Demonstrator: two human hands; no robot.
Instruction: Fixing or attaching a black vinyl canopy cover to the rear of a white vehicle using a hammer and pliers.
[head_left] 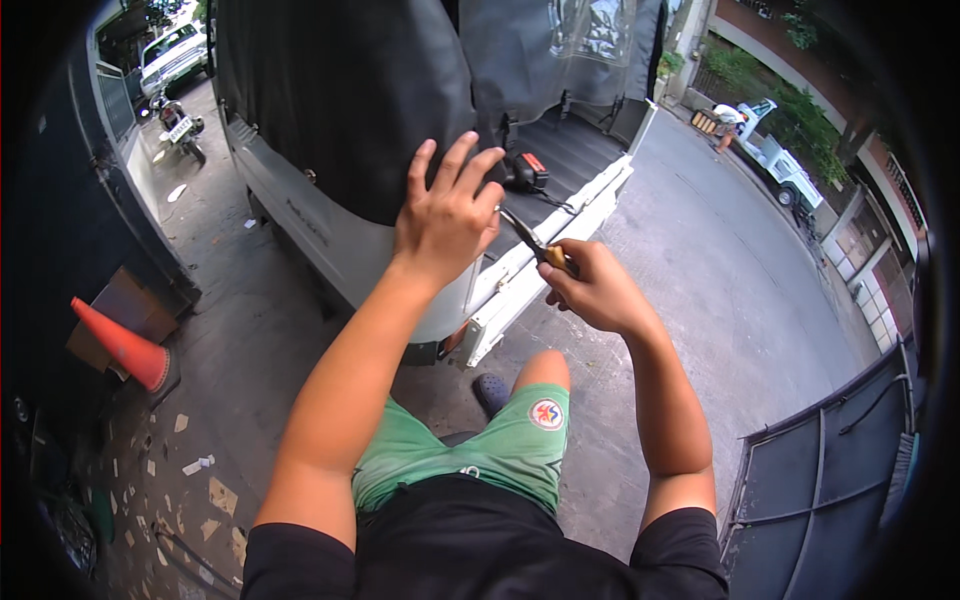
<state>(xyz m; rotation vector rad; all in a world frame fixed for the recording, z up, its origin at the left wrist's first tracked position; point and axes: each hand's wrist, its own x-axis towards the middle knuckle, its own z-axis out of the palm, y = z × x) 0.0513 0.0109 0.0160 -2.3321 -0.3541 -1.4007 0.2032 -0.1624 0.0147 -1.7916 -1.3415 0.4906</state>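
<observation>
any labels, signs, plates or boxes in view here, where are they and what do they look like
Round badge: on the green shorts at the right thigh; white ring, red centre with a star shape.
Number plate: on the rear of the parked motorbike, upper left; small pale rectangle.
Cardboard box: on the ground at left, behind the orange cone; flat, brown.
No screens in view.

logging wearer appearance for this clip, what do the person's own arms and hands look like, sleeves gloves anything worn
Both forearms come up from the lower edge bare. The left hand and right hand wear no gloves, and no rings, watch or bands show on either. Short black sleeves cover only the upper arms at the shoulders. No markings can be made out on the arms.
</observation>
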